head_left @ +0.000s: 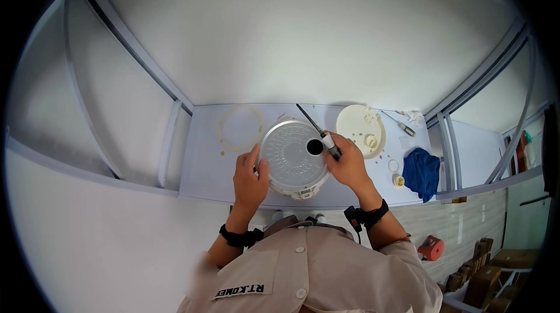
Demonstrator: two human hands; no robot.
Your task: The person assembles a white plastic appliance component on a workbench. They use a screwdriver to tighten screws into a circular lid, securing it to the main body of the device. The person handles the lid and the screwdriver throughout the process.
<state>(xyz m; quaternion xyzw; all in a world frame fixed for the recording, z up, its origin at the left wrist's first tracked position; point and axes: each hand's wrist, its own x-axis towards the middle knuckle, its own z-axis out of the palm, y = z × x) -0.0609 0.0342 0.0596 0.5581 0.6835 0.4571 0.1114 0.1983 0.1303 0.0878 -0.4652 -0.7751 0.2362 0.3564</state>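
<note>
A pale bench (204, 179) is seen between white partition walls. At its middle lies a round metal lid plate (291, 155) with a dark hole near its right side. Behind it to the right sits a cream round plastic cover (357, 126), and to the left a thin cream sealing ring (240, 127). A blue cloth (421, 172) is bunched at the right end, with a second screwdriver (399, 124) behind it.

The plate's left rim is steadied by the left hand (249, 178), fingers curled on the edge. A screwdriver (319, 132) is gripped in the closed right hand (349, 164), its handle close to the hole.

A fastening step on the plate appears to be in hand; a steady plate and an accurately seated tip are judged necessary next.
</note>
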